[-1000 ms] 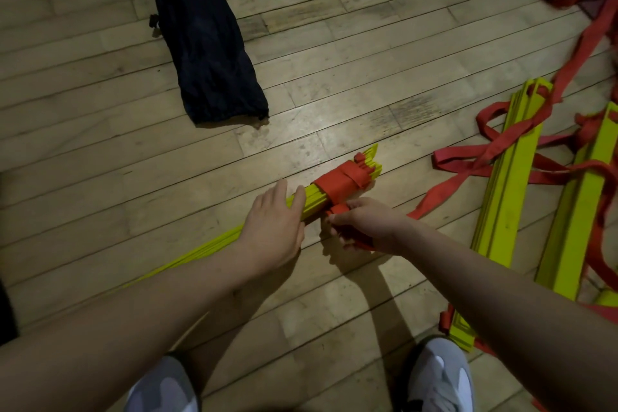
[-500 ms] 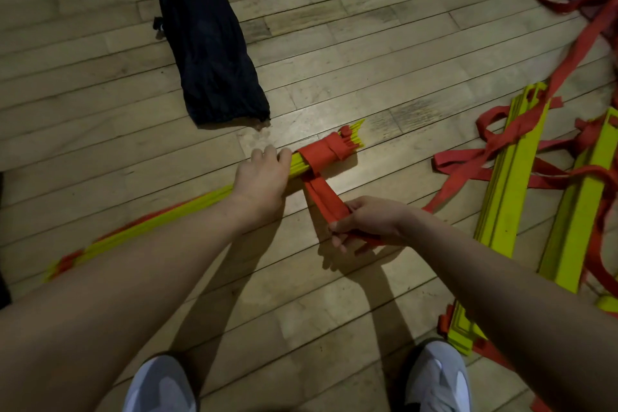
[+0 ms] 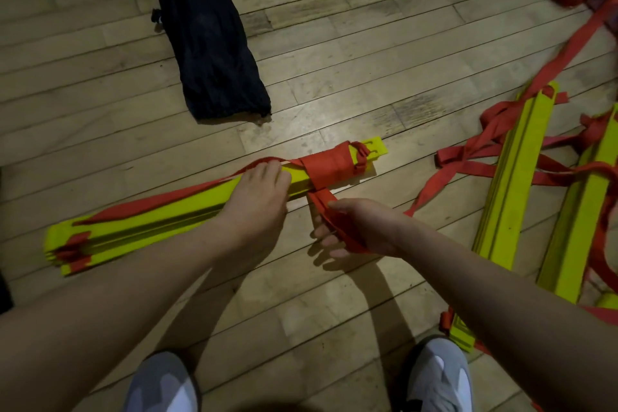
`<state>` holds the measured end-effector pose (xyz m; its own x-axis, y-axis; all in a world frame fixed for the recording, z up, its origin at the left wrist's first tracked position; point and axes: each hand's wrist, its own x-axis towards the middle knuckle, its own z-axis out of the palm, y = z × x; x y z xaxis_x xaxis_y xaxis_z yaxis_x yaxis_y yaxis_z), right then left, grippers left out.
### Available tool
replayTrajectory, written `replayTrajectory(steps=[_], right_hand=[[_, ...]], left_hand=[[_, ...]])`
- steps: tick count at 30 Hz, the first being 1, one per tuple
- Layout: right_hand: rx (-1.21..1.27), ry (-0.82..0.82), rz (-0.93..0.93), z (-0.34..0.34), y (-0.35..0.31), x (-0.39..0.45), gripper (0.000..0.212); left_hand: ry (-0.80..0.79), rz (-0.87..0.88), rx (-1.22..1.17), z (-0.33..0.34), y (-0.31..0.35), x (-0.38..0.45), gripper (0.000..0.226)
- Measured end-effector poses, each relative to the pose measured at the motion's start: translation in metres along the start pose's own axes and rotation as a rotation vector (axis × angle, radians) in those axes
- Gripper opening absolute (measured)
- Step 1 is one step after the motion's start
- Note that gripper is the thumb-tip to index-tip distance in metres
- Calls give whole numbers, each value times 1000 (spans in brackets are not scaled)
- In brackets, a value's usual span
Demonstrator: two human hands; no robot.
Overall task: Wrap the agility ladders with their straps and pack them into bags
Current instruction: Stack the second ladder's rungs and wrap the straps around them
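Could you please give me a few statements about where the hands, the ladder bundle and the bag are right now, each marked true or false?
1. The left hand rests on the yellow ladder bundle. True.
2. The right hand holds nothing. False: it grips the red strap coming off the bundle.
3. The strap is wound around the bundle near its far-right end. True.
4. The dark bag lies on top of the bundle. False: it lies apart on the wooden floor, beyond the bundle.
5. Other yellow ladders lie to the right among loose red straps. True.
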<state>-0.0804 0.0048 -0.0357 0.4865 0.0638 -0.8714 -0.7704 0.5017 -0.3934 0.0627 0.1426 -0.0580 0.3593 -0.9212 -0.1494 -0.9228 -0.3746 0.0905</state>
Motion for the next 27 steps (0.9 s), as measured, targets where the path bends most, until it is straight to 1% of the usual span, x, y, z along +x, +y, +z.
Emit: replayTrajectory(steps=[1,3,4,5,7,10,13,16,17,21,24,27], right_hand=[[-10,13,1,0,2,0,29],[-32,44,-11,1,6,0,25],[-40,51,-20,1,7,0,24],[-46,54,-28,2,7,0,24],[-60,61,-37,3,6,0,24],[-74,73,-73,5,2,0,23],[-67,104,-138,8,-1,0,20],[-62,179,-208,13,-1,2,18],[-70,203,-225,15,-1,2,17],[-179,262,-260,19,2,1,15],[-184,297,-300,19,3,1,20],[-186,341,-344,19,6,4,27]], left_hand=[[10,-26,-86,-8,-3,5,31],[-24,-50,-160,-20,-10,16,52],[-57,-47,-122,-22,-13,20,62],[-92,-36,-40,-22,-14,24,67],[-150,-30,91,-19,-13,27,62],[-172,-81,68,-16,-10,26,52],[-145,-87,64,-14,-2,19,43],[-67,-48,126,-8,5,11,39],[-72,-49,116,-7,6,10,41],[-133,-101,11,-12,4,22,60],[-189,-13,82,-13,0,26,57],[-150,12,47,-16,1,22,62]])
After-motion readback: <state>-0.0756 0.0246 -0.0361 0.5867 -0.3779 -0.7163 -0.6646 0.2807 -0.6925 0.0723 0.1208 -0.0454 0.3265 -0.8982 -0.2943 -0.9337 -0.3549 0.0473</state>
